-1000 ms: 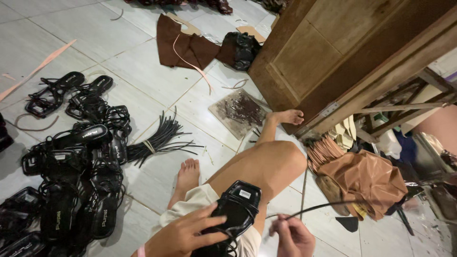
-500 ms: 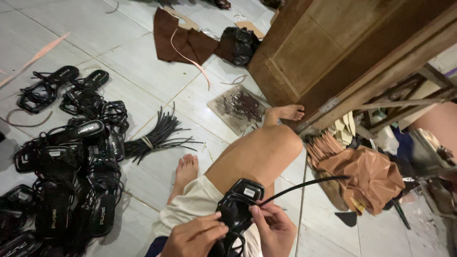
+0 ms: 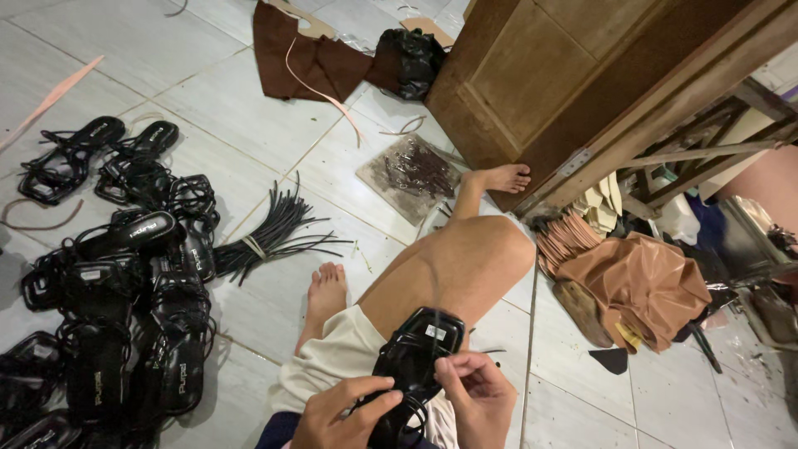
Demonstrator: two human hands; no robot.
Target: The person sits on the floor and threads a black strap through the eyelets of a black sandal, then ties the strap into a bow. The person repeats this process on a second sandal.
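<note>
I sit on a tiled floor with a black strappy sandal (image 3: pixel 416 353) resting on my lap, toe end pointing away. My left hand (image 3: pixel 345 411) grips the sandal's near end from the left. Pinching a thin black strap against the sandal's right edge is my right hand (image 3: pixel 478 399). My bent right knee (image 3: pixel 474 266) rises just beyond the sandal, and my left foot (image 3: pixel 326 291) lies flat on the tiles.
A pile of several black sandals (image 3: pixel 125 291) lies at the left. A bundle of black straps (image 3: pixel 270 237) sits beside it. A wooden cabinet (image 3: pixel 582 91) stands ahead, brown leather pieces (image 3: pixel 640 287) at the right, a plastic bag of small parts (image 3: pixel 411 175) near my right foot.
The long black strap that stretched out to the right is now drawn in at the sandal. My right hand has moved in onto the sandal's edge. The view shifted slightly.
</note>
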